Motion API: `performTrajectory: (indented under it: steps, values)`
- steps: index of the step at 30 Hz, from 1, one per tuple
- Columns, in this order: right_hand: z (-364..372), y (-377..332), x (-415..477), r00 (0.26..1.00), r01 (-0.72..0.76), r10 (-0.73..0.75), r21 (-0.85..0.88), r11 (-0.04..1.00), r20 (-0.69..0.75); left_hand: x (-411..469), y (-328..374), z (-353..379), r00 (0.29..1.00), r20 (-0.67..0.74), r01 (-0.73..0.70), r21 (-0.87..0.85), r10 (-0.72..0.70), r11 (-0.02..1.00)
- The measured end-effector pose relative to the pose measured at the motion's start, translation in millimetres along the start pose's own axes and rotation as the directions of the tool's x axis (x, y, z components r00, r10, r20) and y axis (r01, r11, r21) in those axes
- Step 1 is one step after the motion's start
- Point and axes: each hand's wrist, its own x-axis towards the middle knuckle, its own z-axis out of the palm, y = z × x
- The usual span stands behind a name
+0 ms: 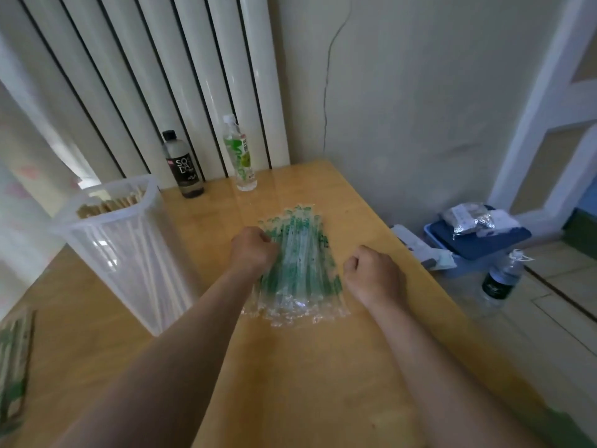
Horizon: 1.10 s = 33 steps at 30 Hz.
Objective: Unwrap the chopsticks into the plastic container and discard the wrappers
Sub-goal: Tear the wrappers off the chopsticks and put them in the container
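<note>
As left hand (253, 250) touches wrappers (300, 263), right hand (374, 273) sits near the table edge (418, 273).

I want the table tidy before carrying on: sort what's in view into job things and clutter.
Job:
wrapped chopsticks
container
bare chopsticks inside it

Clutter:
soda bottle
green bottle
water bottle on the floor
blue box
</note>
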Motion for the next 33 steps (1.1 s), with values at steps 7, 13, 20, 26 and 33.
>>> performTrajectory:
  steps: [7,13,20,26,33]
  values:
    - [-0.3,2.7,0.7,1.000,-0.001,0.001,0.025,1.000,0.005,-9.7,4.2,-7.8,0.999,0.000,-0.042,0.004,0.042,0.999]
    - [-6.8,3.8,-4.5,0.998,-0.055,0.048,0.149,0.987,0.050,-40.3,1.3,-36.6,0.988,0.003,-0.156,0.039,0.156,0.987]
    - [-35.8,-48.8,-32.8,0.990,0.132,-0.138,0.316,0.940,-0.005,-78.6,-18.8,-79.8,0.953,0.049,-0.303,0.072,0.300,0.950]
    - [-41.7,-130.2,-89.0,0.900,0.383,-0.433,0.369,0.847,0.059,-108.3,-59.7,-120.5,0.943,0.029,-0.333,0.072,0.332,0.940]
    - [11.9,-210.9,-156.8,0.770,0.489,-0.600,0.405,0.773,0.216,-136.6,-176.4,-172.2,0.974,-0.091,-0.186,0.196,0.206,0.963]
